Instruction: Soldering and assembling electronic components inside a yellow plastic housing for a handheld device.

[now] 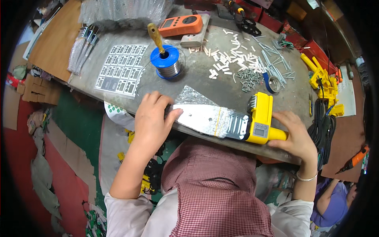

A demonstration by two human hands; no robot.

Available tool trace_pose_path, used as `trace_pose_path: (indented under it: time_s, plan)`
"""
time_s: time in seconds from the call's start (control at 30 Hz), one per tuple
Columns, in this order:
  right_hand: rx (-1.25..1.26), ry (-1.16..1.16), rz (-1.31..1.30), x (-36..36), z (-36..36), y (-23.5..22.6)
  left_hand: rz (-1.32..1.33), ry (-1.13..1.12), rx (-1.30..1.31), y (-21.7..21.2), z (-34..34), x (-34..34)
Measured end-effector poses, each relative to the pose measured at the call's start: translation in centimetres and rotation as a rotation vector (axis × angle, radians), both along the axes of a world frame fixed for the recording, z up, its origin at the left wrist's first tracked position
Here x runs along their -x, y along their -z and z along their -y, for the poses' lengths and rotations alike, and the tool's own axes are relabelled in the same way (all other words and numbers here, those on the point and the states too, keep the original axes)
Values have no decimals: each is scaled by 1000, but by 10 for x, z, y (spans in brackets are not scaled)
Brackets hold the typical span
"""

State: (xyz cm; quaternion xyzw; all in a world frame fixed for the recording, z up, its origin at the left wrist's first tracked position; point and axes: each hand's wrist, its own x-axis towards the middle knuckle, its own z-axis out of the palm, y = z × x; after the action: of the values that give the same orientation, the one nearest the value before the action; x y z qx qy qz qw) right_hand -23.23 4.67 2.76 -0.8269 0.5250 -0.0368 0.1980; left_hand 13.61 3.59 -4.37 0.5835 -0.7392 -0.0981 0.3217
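Observation:
A yellow heating tool (260, 118) with a small grey display lies along the near edge of the bench. Its flat metal blade (201, 118) is wrapped in clear plastic held by a yellow rubber band (218, 121). My right hand (294, 134) grips the end of the yellow handle, thumb below and fingers above. At the blade's tip, my left hand (154, 114) is closed on the plastic wrap (191, 96), its thumb against the wrap. A loose corner of that wrap sticks up beyond the blade.
Beyond the tool stand a blue solder spool (167, 63) with a wooden-handled screwdriver (154, 35) in it, a sticker sheet (122, 71) and an orange multimeter (181, 25). White tubes (233, 57), screws (249, 81) and a tape roll (273, 83) lie right. Another person (331, 203) sits far right.

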Motion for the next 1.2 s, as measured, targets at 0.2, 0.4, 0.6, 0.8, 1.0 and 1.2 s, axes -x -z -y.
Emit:
trace_pose_path:
  time_s: [0.2, 0.4, 0.6, 0.8, 1.0, 1.2]
  plan:
    - [65, -33, 4, -8, -3, 20, 31, 45, 75, 13, 8, -4]
    - [148, -20, 89, -1, -5, 37, 141, 75, 377, 20, 3, -4]
    - [200, 12, 117, 1, -6, 35, 68, 181, 265, -18, -10, 0]
    - [400, 11, 19, -7, -15, 23, 276, 568, 29, -14, 1, 41]
    - [515, 36, 125, 11, -28, 24, 207, 743, 13, -25, 30, 40]
    - [-484, 344, 383, 0, 4, -24, -29, 694, -398, -76, 62, 36]
